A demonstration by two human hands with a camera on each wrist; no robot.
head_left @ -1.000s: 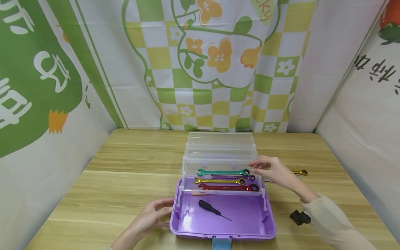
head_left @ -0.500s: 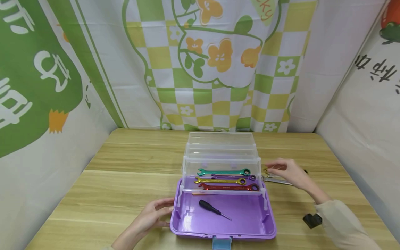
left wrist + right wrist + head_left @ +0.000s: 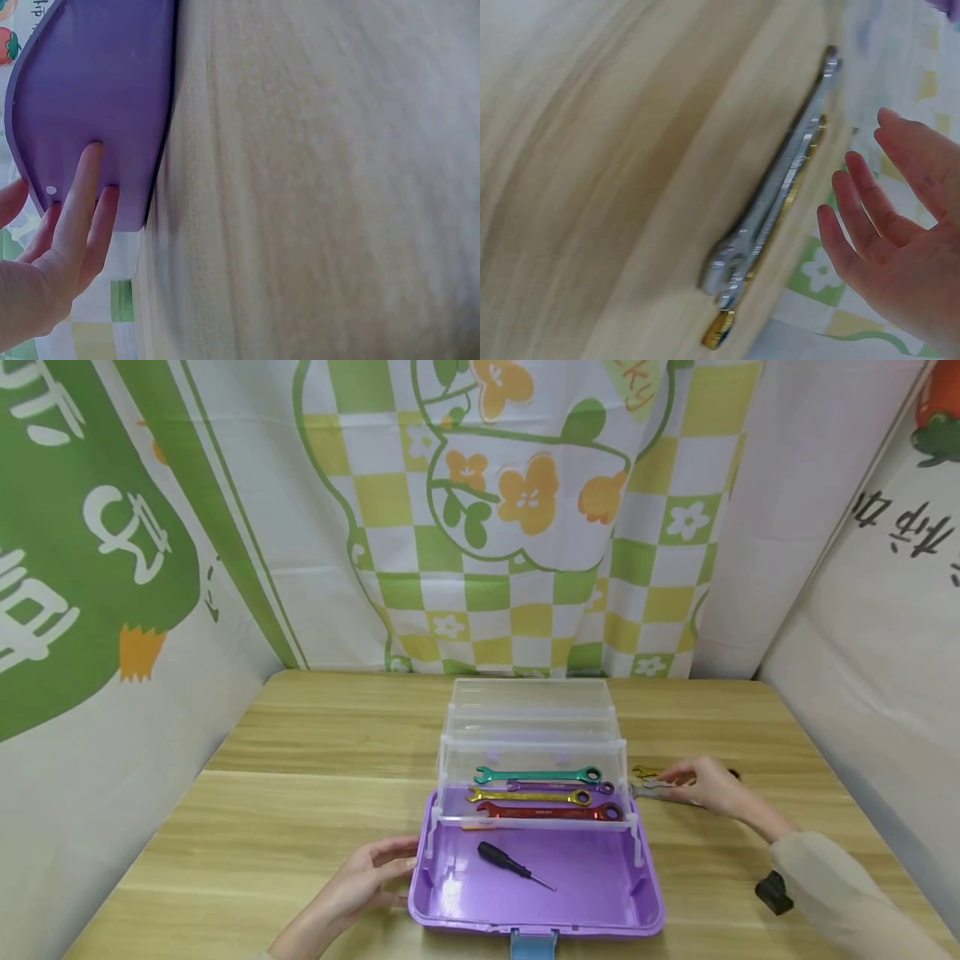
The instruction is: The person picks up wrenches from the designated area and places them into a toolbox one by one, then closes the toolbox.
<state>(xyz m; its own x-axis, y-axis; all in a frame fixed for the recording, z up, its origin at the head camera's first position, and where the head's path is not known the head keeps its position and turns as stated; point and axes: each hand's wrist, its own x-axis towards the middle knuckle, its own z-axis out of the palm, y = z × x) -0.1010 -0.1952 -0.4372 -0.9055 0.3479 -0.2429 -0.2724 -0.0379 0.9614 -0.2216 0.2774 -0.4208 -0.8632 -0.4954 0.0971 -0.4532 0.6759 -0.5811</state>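
A purple toolbox [image 3: 600,906] stands open on the wooden table, with clear tiered trays [image 3: 528,718] folded back. The lower tray holds green [image 3: 536,773], purple [image 3: 558,786], gold [image 3: 525,795] and red [image 3: 547,811] wrenches. A black screwdriver [image 3: 513,864] lies in the purple base. My left hand [image 3: 360,881] rests with straight fingers [image 3: 79,206] against the box's left wall [image 3: 97,97]. My right hand [image 3: 701,785] hovers open just above a silver wrench [image 3: 776,195] and a gold wrench [image 3: 780,225] lying on the table right of the box; its fingers [image 3: 862,217] are spread.
A small black object [image 3: 772,892] is seen near my right sleeve [image 3: 840,885]. Printed green and yellow cloth hangs behind and beside the table [image 3: 315,752]. A blue latch [image 3: 532,943] sits at the box's front edge.
My right hand has moved from the tray's right end rightward and down over the wrenches on the table. The left hand stayed on the box.
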